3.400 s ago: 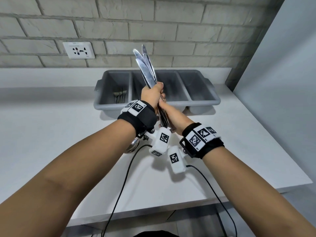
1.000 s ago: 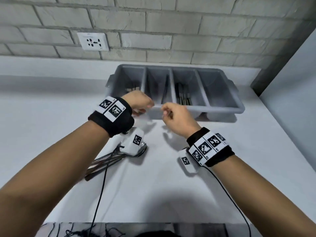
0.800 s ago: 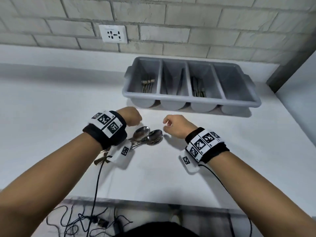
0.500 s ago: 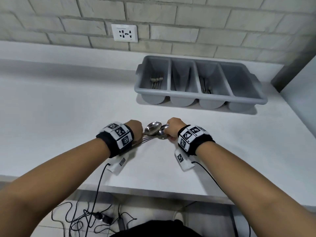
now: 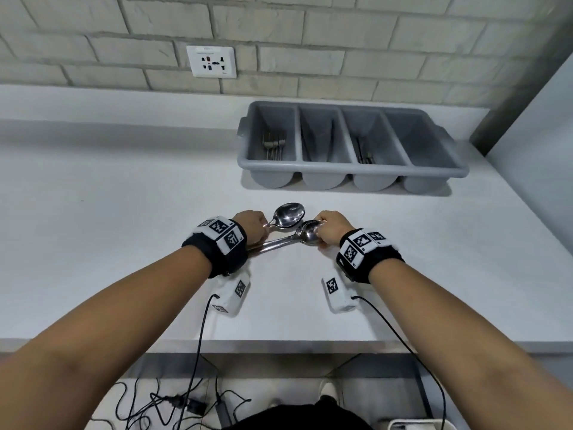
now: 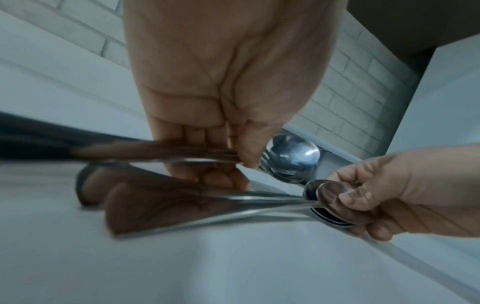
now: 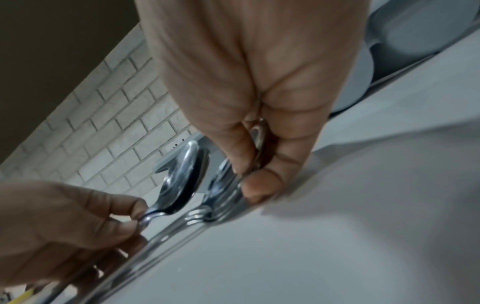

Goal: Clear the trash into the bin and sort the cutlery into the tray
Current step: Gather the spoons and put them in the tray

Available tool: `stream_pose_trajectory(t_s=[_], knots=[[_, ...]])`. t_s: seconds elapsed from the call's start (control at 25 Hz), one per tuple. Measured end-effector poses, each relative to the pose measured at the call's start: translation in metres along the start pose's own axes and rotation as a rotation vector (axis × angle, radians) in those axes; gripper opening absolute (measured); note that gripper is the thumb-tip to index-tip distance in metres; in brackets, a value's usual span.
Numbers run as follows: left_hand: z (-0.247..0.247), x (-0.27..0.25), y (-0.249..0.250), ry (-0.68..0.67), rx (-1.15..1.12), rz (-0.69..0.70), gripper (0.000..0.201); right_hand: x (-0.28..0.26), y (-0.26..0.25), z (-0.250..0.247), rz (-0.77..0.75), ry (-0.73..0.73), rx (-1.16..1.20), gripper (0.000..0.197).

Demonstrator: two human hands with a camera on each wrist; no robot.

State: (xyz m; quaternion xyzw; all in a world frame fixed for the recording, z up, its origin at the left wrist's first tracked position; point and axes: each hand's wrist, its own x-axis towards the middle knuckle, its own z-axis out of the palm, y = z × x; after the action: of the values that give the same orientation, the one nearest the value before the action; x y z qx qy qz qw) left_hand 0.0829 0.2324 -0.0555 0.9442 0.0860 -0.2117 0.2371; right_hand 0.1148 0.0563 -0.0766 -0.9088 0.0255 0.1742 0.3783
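Note:
Several steel spoons lie in two bunches on the white counter. My left hand (image 5: 252, 226) pinches the necks of the upper spoons (image 5: 288, 215), thumb against fingers (image 6: 249, 152); their bowls (image 6: 293, 160) stand a little off the counter. My right hand (image 5: 330, 231) pinches the bowls of the lower spoons (image 5: 307, 232) between thumb and fingers (image 7: 244, 156); the handles (image 5: 273, 245) of these run left under my left wrist. The grey four-part cutlery tray (image 5: 350, 173) stands behind, with forks (image 5: 274, 145) in its leftmost part and knives (image 5: 364, 153) in the third.
A brick wall with a white socket (image 5: 211, 61) backs the counter. A pale wall (image 5: 539, 119) bounds the right side. The counter's front edge (image 5: 279, 346) is near my forearms, with cables on the floor (image 5: 173, 401) below.
The knives I held up over the tray now lie in its third part. Both hands came back down to the spoons and took hold of them; my view pulled back.

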Motion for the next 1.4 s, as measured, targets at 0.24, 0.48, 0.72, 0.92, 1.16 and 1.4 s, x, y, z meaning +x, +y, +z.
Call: stream_pose_trajectory(t_s=[0.24,0.48,0.72,0.92,1.16,1.4], knots=[[0.012,0.016,0.015,0.003,-0.224,0.120,0.026,0.004,0.014,-0.021,-0.065,0.097,0.240,0.035],[0.034,0.022,0.058,0.041,-0.513,0.228,0.015,0.007,0.022,-0.058,-0.100,0.195,0.350,0.030],[0.046,0.031,0.115,0.125,-0.602,0.285,0.030,0.011,0.036,-0.094,-0.182,0.240,0.545,0.010],[0.062,0.038,0.162,0.122,-0.590,0.360,0.036,0.025,0.042,-0.124,-0.081,0.359,0.638,0.009],[0.058,0.047,0.197,-0.215,-0.880,0.349,0.017,0.037,0.049,-0.159,-0.072,0.401,0.639,0.017],[0.050,0.058,0.222,-0.240,-1.027,0.359,0.022,0.032,0.057,-0.164,-0.069,0.349,0.837,0.024]])
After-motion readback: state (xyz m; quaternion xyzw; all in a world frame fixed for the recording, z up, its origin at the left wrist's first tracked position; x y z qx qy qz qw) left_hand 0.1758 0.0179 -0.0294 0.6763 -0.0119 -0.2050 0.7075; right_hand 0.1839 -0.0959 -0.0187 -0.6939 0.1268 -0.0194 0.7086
